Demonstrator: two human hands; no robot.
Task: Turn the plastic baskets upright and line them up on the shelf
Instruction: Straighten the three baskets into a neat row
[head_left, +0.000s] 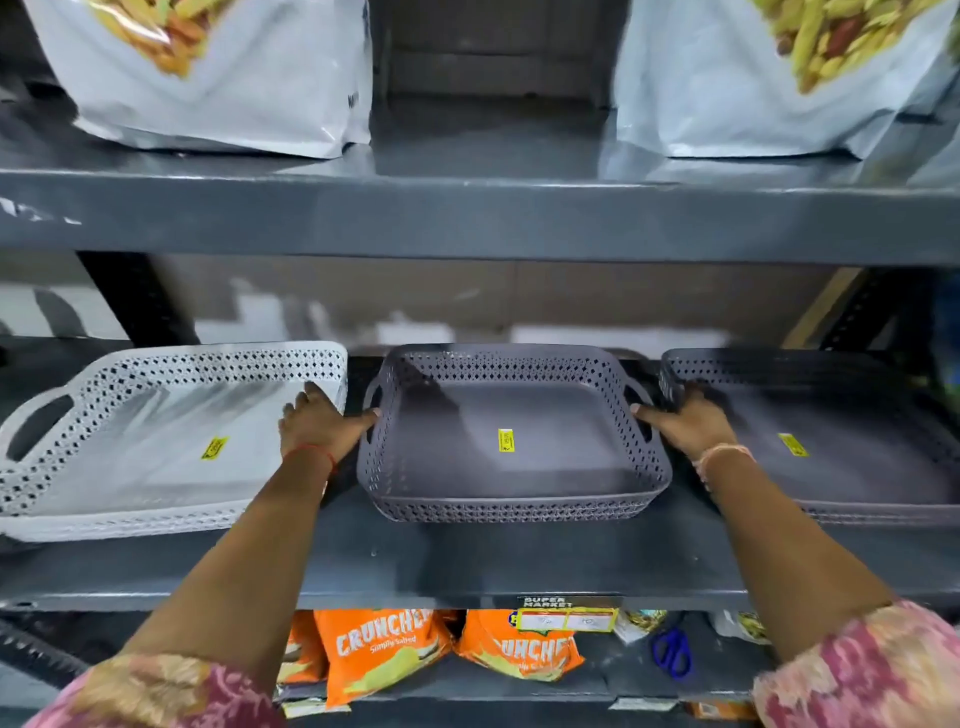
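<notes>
Baskets stand upright in a row on the middle shelf (467, 566) of a dark metal rack: a white basket (156, 441) at the left, a grey basket (511, 434) in the centre and a second grey basket (831, 441) at the right, each with a yellow sticker on its floor. A person reaches in with both arms. The left hand (319, 423) rests between the white and centre baskets, fingers spread, thumb tip touching the centre basket's left handle wall while the other fingers lie against the white basket's rim. The right hand (685, 423) sits between the centre and right baskets, thumb against the centre basket's right handle, fingers curled over the near corner of the right basket. Neither hand is lifting anything. A red thread circles the left wrist, a pale band the right; patterned pink sleeves show at the bottom corners. Above, two white snack bags (218, 78) stand on the upper shelf. Below, orange crisp packets (384, 654) and blue scissors (672, 652) lie on the lower shelf.
</notes>
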